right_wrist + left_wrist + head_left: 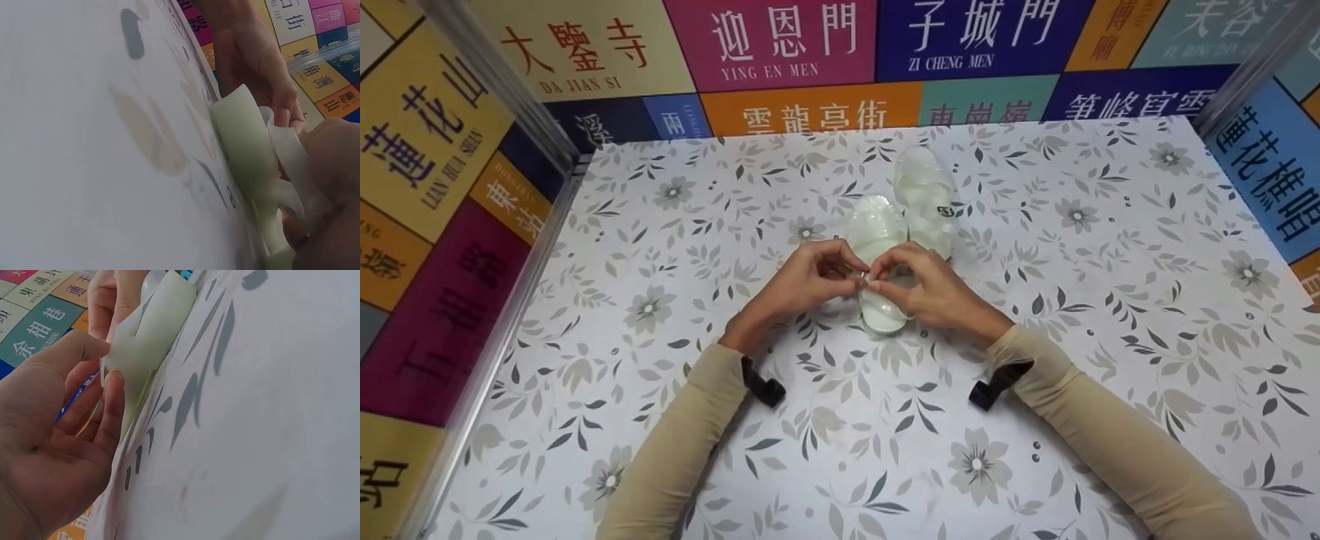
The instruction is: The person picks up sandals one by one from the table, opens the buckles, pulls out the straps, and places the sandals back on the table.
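Observation:
Two pale green, see-through sandals lie on the table. My left hand (814,277) and right hand (934,289) meet over the nearer sandal (884,319), thumbs and forefingers pinching its thin strap. A small shiny spot shows between the fingertips; I cannot tell whether it is a buckle. In the right wrist view the whitish strap (295,154) stands up off the sandal's side, partly behind my right hand. The left wrist view has my left thumb and a fingertip at the edge of the sandal (163,320). Beside it, farther back, is the other sandal (922,180), untouched.
A white cloth with grey flowers and leaves covers the table (649,307). Colourful panels with lettering (795,45) stand along the back and both sides. A metal frame edge (502,352) runs along the left. Dark straps with small cameras (765,386) sit on both wrists.

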Available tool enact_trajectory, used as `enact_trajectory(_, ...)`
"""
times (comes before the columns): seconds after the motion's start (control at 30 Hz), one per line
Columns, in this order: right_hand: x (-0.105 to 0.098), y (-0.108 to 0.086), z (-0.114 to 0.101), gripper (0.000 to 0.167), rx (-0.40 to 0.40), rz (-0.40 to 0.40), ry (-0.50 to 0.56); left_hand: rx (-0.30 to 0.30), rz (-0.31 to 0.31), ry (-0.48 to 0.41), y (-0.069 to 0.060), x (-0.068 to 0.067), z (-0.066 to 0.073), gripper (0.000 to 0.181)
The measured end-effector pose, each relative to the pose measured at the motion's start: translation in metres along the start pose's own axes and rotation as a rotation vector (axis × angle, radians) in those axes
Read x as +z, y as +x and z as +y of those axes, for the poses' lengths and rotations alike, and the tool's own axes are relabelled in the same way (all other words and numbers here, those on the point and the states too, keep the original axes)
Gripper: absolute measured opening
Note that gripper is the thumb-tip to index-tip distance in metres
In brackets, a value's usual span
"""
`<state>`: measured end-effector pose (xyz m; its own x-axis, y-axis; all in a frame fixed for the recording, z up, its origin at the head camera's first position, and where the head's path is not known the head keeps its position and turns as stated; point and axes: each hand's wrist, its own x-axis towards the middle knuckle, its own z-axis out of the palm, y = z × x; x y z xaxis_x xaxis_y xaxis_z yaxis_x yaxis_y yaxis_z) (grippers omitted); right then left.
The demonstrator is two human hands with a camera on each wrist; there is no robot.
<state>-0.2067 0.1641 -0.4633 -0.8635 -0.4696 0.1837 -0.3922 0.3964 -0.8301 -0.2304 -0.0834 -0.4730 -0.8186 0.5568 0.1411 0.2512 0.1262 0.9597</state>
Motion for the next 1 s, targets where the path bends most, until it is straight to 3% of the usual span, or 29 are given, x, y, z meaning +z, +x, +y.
enact_trajectory(0.17, -0.003, 0.001, 0.001, 0.016, 0.026, -0.006, 0.006, 0.0, -0.036, -0.059, -0.001, -0.001, -0.005, 0.021)
enact_trajectory(0.37, -0.004, 0.002, 0.0, 0.021, 0.037, 0.04, -0.01, -0.07, -0.086, -0.126, -0.005, -0.008, -0.006, 0.028)
enact_trajectory(0.53, -0.005, 0.002, -0.002, 0.016, 0.072, 0.071, 0.009, -0.091, -0.039, -0.153, -0.005, -0.005, -0.005, 0.027)
enact_trajectory(0.77, -0.005, 0.002, -0.005, 0.026, 0.091, 0.087, 0.014, -0.065, 0.025, -0.134, -0.003, 0.001, -0.005, 0.026)
enact_trajectory(1.0, -0.005, 0.002, -0.003, 0.016, 0.037, 0.114, 0.007, -0.035, 0.077, -0.153, -0.003, 0.005, -0.006, 0.021)
